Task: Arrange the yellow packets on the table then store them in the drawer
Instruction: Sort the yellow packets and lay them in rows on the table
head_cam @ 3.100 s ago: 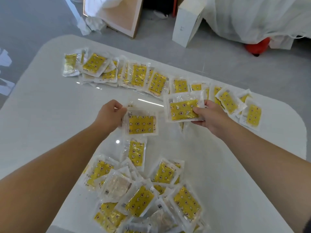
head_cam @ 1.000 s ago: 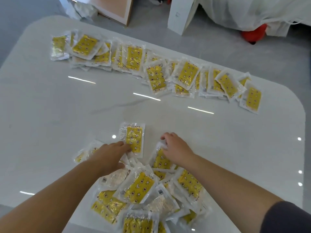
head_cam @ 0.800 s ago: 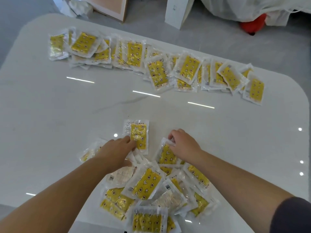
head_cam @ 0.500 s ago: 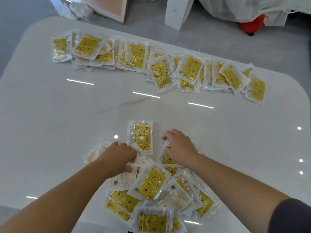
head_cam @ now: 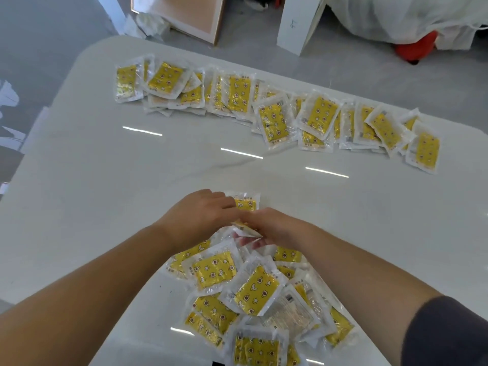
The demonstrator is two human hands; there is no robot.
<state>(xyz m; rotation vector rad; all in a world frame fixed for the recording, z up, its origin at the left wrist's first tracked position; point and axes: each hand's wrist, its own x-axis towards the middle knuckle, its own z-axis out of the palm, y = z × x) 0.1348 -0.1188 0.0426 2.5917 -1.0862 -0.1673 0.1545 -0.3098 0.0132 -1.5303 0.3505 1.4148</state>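
Glossy white table [head_cam: 105, 207], crinkly yellow packets [head_cam: 256, 289]

Right hand [head_cam: 276, 228] pinches a packet [head_cam: 244, 229] beside left hand [head_cam: 200, 215], over the near heap of yellow packets [head_cam: 253, 289]

The left hand [head_cam: 200, 215] and right hand [head_cam: 277, 228] have met, the right one seemingly pinching a lifted packet [head_cam: 247, 230].

An indoor room in use for storage or still being set up, not a finished living space. A glossy white, marble-look worktop [head_cam: 105, 194] with rounded corners stands on a bare grey floor [head_cam: 343, 70]. Beyond its far edge are a leaning framed panel [head_cam: 184, 14], a white box [head_cam: 298, 25], crumpled wrapping [head_cam: 150, 25], and white sheeting [head_cam: 396, 14] draped over bulky things.
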